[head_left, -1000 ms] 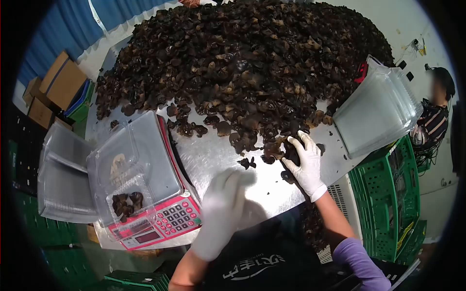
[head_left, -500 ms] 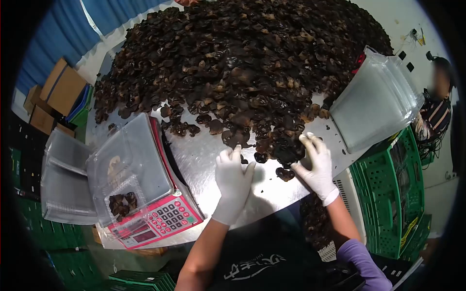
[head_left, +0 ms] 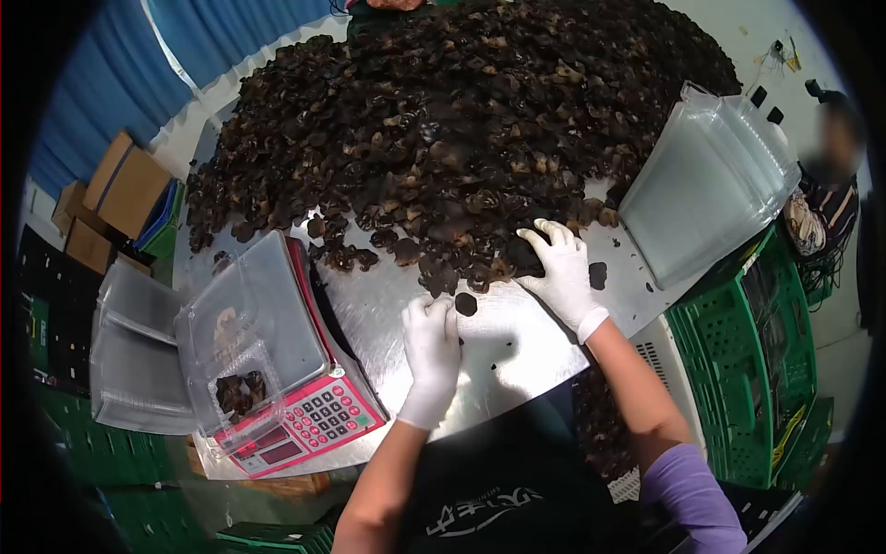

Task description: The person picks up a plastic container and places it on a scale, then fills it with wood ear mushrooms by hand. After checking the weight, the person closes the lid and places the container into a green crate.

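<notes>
A large heap of dark brown, ear-shaped fungus pieces (head_left: 443, 138) covers the back of the metal table (head_left: 517, 355). My left hand (head_left: 431, 346), in a white glove, has its fingers curled together just below the heap's front edge; whatever they may hold is hidden. One loose dark piece (head_left: 466, 304) lies beside its fingertips. My right hand (head_left: 561, 272), also gloved, is spread against the heap's edge, with dark pieces between thumb and fingers. Another loose piece (head_left: 598, 275) rests to its right. A clear tray with a few pieces (head_left: 241, 395) sits at the left on a pink-edged scale (head_left: 334, 408).
Stacked clear trays stand at the right (head_left: 706, 189) and at the far left (head_left: 138, 355). Green crates (head_left: 729, 369) flank the table's right side. Cardboard boxes (head_left: 125, 185) are at the back left. A co-worker (head_left: 831, 185) is at the far right.
My right hand has moved up and left to the heap's edge. My left hand's fingers have curled in. The dark clump between my hands has gone from the bare metal, and the view has shifted slightly.
</notes>
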Available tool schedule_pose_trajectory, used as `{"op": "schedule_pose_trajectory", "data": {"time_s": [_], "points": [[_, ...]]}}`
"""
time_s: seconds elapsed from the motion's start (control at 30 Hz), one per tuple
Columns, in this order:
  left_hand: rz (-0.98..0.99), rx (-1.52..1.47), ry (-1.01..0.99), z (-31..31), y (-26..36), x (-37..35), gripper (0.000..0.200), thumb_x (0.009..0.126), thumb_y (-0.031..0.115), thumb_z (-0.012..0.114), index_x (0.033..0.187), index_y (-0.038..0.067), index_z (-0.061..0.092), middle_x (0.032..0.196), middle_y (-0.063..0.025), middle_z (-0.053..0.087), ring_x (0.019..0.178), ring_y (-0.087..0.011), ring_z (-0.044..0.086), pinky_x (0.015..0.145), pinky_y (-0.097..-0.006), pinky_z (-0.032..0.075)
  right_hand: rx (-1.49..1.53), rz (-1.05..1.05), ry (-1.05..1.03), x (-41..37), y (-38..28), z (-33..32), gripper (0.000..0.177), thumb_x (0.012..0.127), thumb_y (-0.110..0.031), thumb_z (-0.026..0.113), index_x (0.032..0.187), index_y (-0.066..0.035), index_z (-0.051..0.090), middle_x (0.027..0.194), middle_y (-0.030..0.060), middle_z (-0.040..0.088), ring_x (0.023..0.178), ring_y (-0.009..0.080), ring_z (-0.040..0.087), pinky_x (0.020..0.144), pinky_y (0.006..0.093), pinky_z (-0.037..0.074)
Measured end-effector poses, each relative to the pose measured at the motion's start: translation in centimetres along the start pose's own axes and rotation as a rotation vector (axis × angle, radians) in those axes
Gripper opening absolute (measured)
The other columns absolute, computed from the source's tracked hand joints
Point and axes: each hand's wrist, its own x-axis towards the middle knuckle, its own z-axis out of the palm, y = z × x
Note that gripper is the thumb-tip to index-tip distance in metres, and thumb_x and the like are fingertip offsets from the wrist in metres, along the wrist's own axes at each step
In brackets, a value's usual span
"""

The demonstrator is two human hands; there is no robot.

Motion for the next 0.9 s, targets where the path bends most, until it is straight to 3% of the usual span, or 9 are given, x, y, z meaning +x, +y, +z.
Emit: {"op": "schedule_pose_trajectory", "data": {"time_s": [0.27, 0.37, 0.43, 0.47, 0.57, 0.63, 0.73, 0.83, 0.9], "points": [[0.088, 0.052, -0.069, 0.0, 3.5, -5.3, 0.054, 0.082, 0.011, 0.065, 0.13, -0.009, 0.05, 0.136, -0.0288, 0.047, 0.122, -0.0467, 0.046, 0.107, -0.0489, 0.038, 0.034, -0.091, -0.092, -1.4, 0.6, -3.1, 0.092, 0.067, -0.036, 0.08, 0.148, -0.017, 0.039, 0.144, 0.0163, 0.043, 0.138, 0.034, 0.035, 0.113, 0.0487, 0.027], [-0.005, -0.172, -0.514, 2.1, 7.2, -8.1, 0.053, 0.083, 0.019, 0.067, 0.126, -0.007, 0.051, 0.128, -0.0275, 0.05, 0.128, -0.0422, 0.043, 0.11, -0.0502, 0.034, 0.033, -0.105, -0.037, -2.0, 0.2, -4.9, 0.088, 0.068, -0.033, 0.08, 0.145, -0.014, 0.043, 0.143, 0.0155, 0.045, 0.138, 0.0333, 0.037, 0.112, 0.0476, 0.028], [0.634, -0.514, -0.629, 2.6, 11.0, -10.3, 0.046, 0.092, 0.022, 0.059, 0.128, -0.005, 0.052, 0.145, -0.0238, 0.04, 0.131, -0.0401, 0.043, 0.113, -0.0447, 0.033, 0.071, -0.067, -0.003, -1.9, 0.3, -5.6, 0.083, 0.069, -0.031, 0.08, 0.142, -0.013, 0.046, 0.141, 0.0139, 0.047, 0.136, 0.0315, 0.039, 0.111, 0.0448, 0.031], [0.41, -0.889, -1.013, 2.3, 12.1, -12.0, 0.046, 0.091, 0.024, 0.061, 0.128, -0.004, 0.054, 0.148, -0.0241, 0.038, 0.132, -0.0371, 0.045, 0.114, -0.0418, 0.034, 0.073, -0.077, 0.03, -1.8, -0.1, -6.3, 0.073, 0.072, -0.028, 0.078, 0.137, -0.011, 0.05, 0.137, 0.0122, 0.05, 0.133, 0.0297, 0.042, 0.108, 0.0428, 0.034], [0.691, -0.463, -0.676, 0.4, 11.4, -7.6, 0.04, 0.082, 0.016, 0.068, 0.118, -0.001, 0.063, 0.13, -0.0213, 0.058, 0.124, -0.0347, 0.055, 0.107, -0.0393, 0.044, 0.068, -0.1, 0.051, -2.6, 0.1, -7.6, 0.065, 0.074, -0.025, 0.077, 0.132, -0.011, 0.054, 0.133, 0.0113, 0.053, 0.13, 0.0293, 0.045, 0.106, 0.0424, 0.035], [0.349, 0.029, -0.726, -1.0, 8.6, -4.3, 0.04, 0.087, 0.02, 0.062, 0.119, -0.002, 0.06, 0.126, -0.0244, 0.056, 0.12, -0.038, 0.053, 0.106, -0.0467, 0.04, 0.079, -0.113, 0.106, -3.4, 0.1, -7.4, 0.053, 0.075, -0.021, 0.076, 0.125, -0.01, 0.059, 0.128, 0.0104, 0.055, 0.124, 0.0289, 0.049, 0.102, 0.0421, 0.038], [0.145, 0.179, -0.07, -0.9, 3.9, -3.3, 0.07, 0.09, 0.032, 0.062, 0.136, -0.015, 0.038, 0.144, -0.0337, 0.036, 0.132, -0.0496, 0.037, 0.108, -0.0559, 0.033, 0.142, -0.101, 0.154, -4.4, -0.2, -6.3, 0.042, 0.076, -0.016, 0.075, 0.115, -0.01, 0.062, 0.121, 0.0081, 0.059, 0.116, 0.0281, 0.054, 0.096, 0.0403, 0.041], [0.166, 0.184, -0.132, -0.2, 1.4, -4.5, 0.074, 0.09, 0.036, 0.062, 0.137, -0.015, 0.038, 0.145, -0.0375, 0.033, 0.136, -0.0524, 0.031, 0.11, -0.0577, 0.03, 0.258, -0.192, 0.145, -5.0, -1.4, -4.3, 0.033, 0.074, -0.012, 0.073, 0.106, -0.01, 0.065, 0.117, 0.0071, 0.061, 0.108, 0.0262, 0.058, 0.09, 0.0389, 0.045], [0.143, 0.087, -0.536, 0.6, 4.2, -5.7, 0.076, 0.086, 0.033, 0.068, 0.138, -0.012, 0.036, 0.144, -0.033, 0.037, 0.137, -0.0458, 0.035, 0.114, -0.0484, 0.031, 0.229, -0.286, 0.184, -4.8, -2.7, -4.0, 0.029, 0.072, -0.01, 0.073, 0.1, -0.012, 0.066, 0.109, 0.0055, 0.062, 0.105, 0.0245, 0.06, 0.086, 0.0375, 0.045]]}}
